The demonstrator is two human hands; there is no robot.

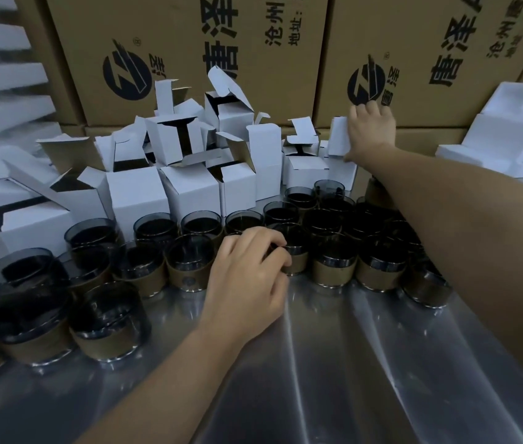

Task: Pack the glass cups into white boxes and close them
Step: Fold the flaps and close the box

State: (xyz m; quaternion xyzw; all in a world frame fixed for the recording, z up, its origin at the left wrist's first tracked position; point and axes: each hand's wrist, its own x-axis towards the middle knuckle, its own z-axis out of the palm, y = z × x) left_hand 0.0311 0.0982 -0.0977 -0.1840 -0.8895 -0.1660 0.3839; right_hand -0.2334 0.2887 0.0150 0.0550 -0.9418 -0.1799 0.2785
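Note:
Several dark smoked glass cups with tan sleeves stand in rows across the shiny metal table (334, 363). My left hand (250, 274) grips one of these cups (292, 248) in the front row, fingers curled over its rim. Behind the cups lies a heap of open white boxes (189, 174), flaps up. My right hand (370, 129) reaches far back and holds a closed white box (338, 137) on top of other closed boxes at the right end of the heap.
Large brown cartons (253, 43) with black print form a wall behind the boxes. Flat white box blanks are stacked at the far left (0, 72) and far right (510, 129). The table's near part shows bare reflective metal.

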